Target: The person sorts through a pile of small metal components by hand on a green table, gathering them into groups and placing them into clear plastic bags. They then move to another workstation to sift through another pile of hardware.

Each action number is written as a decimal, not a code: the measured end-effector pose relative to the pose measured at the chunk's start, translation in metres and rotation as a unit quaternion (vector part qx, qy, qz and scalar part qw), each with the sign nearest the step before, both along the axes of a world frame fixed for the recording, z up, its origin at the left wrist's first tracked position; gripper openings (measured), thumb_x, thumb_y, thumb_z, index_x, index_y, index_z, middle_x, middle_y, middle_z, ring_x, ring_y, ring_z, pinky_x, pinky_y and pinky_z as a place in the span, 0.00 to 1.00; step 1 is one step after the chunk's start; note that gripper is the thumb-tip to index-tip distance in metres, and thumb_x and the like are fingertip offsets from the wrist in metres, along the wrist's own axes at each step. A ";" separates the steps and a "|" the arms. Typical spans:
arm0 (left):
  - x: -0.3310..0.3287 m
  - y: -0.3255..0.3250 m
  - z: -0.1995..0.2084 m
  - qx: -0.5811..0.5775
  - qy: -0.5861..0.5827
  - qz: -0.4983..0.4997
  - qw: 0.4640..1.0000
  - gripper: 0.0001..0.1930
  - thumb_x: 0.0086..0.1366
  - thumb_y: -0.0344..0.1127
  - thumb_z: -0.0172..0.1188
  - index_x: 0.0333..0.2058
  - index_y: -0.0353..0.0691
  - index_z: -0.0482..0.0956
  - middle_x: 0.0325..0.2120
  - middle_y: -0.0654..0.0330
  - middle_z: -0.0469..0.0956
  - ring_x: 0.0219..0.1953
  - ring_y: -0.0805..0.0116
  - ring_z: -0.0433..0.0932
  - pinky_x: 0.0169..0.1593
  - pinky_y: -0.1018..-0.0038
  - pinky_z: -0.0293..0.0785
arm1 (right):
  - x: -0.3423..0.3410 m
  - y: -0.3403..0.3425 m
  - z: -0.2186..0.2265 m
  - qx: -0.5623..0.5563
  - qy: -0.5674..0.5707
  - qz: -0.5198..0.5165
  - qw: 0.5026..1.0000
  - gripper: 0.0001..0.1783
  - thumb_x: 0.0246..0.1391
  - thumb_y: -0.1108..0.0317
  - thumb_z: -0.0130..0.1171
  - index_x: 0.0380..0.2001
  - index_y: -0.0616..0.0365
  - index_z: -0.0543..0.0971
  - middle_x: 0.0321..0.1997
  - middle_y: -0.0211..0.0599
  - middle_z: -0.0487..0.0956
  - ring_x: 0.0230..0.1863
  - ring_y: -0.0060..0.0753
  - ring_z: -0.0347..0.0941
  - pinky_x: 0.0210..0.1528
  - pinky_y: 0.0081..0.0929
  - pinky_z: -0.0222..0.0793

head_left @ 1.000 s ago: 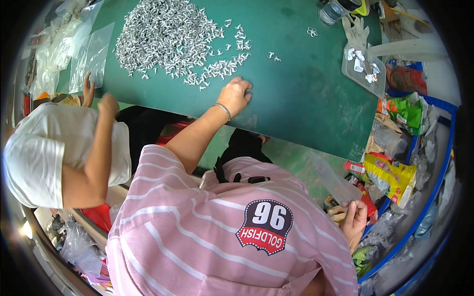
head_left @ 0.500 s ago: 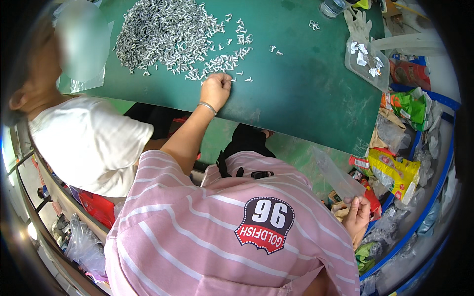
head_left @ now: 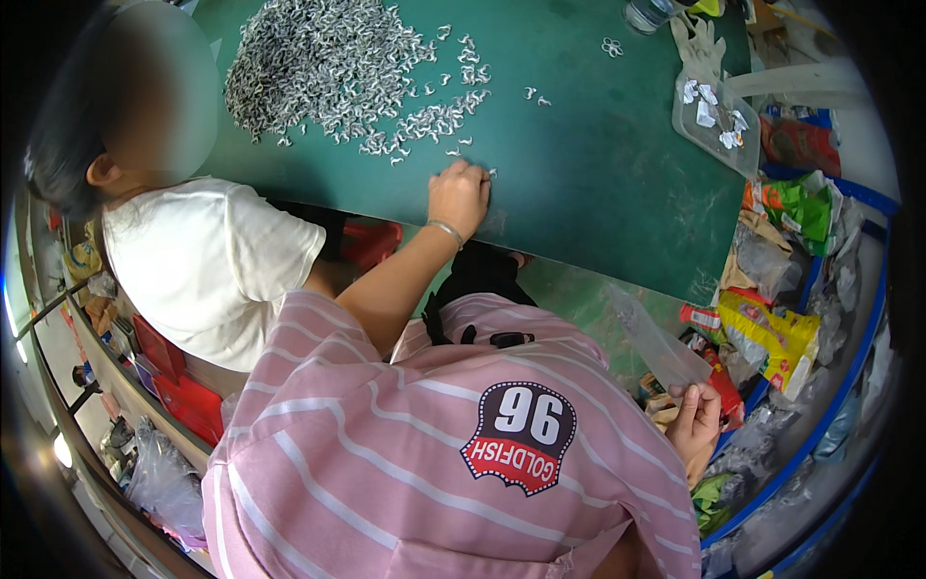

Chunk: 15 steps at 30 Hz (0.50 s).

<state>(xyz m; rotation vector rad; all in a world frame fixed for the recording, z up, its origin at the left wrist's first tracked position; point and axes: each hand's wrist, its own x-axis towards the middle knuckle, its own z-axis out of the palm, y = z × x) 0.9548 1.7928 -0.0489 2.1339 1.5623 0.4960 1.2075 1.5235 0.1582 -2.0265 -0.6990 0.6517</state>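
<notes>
My left hand [head_left: 459,200] rests on the green tabletop near its front edge, fingers curled closed. A small curved silvery metal piece [head_left: 493,173] shows at its fingertips; the grip itself is partly hidden. Beyond the hand lies a large heap of the same metal pieces [head_left: 318,72], with a loose cluster [head_left: 439,121] and a few strays [head_left: 536,96] to its right. Low on the right, off the table, my right hand [head_left: 696,423] is closed on the end of a long clear plastic bag [head_left: 658,338], pinched between thumb and fingers.
A person in a white top [head_left: 207,261] sits close on my left. On the table's right stand a clear tray [head_left: 709,130] with paper scraps, a glove [head_left: 701,48] and a clear cup [head_left: 648,13]. A blue-edged bin of wrappers [head_left: 772,333] lies beside the table.
My left hand has moved right and slightly nearer to me, and a stray metal piece has shifted with it. The person on my left has changed posture. My right hand stays with the bag.
</notes>
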 end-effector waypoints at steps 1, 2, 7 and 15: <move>-0.003 -0.002 0.001 -0.011 -0.021 0.009 1.000 0.04 0.50 0.32 0.60 0.24 0.40 0.76 0.25 0.56 0.74 0.30 0.55 0.74 0.33 0.63 0.70 | 0.000 -0.001 -0.001 0.002 0.001 -0.002 1.000 0.07 0.57 0.70 0.50 0.34 0.64 0.69 0.27 0.36 0.76 0.31 0.22 0.72 0.39 0.19 0.67; -0.008 -0.003 0.002 -0.022 -0.042 0.018 0.999 0.03 0.50 0.32 0.60 0.25 0.41 0.76 0.26 0.56 0.74 0.29 0.54 0.74 0.33 0.62 0.70 | -0.001 0.000 -0.001 0.002 0.004 -0.003 1.000 0.07 0.57 0.70 0.50 0.34 0.64 0.69 0.27 0.36 0.76 0.31 0.22 0.72 0.39 0.19 0.67; -0.031 0.013 -0.007 0.005 -0.063 0.120 0.991 0.03 0.51 0.29 0.57 0.27 0.41 0.76 0.27 0.53 0.74 0.28 0.52 0.74 0.32 0.61 0.71 | 0.000 0.000 -0.002 -0.007 0.006 0.002 1.000 0.07 0.58 0.70 0.50 0.34 0.64 0.69 0.27 0.35 0.75 0.31 0.23 0.71 0.39 0.19 0.67; -0.034 0.027 -0.019 0.019 -0.021 0.164 0.986 0.06 0.53 0.31 0.57 0.31 0.44 0.75 0.30 0.56 0.74 0.33 0.54 0.73 0.37 0.60 0.68 | 0.004 0.006 0.000 -0.034 0.001 0.006 0.999 0.06 0.57 0.70 0.50 0.33 0.63 0.70 0.27 0.36 0.76 0.31 0.22 0.71 0.39 0.18 0.66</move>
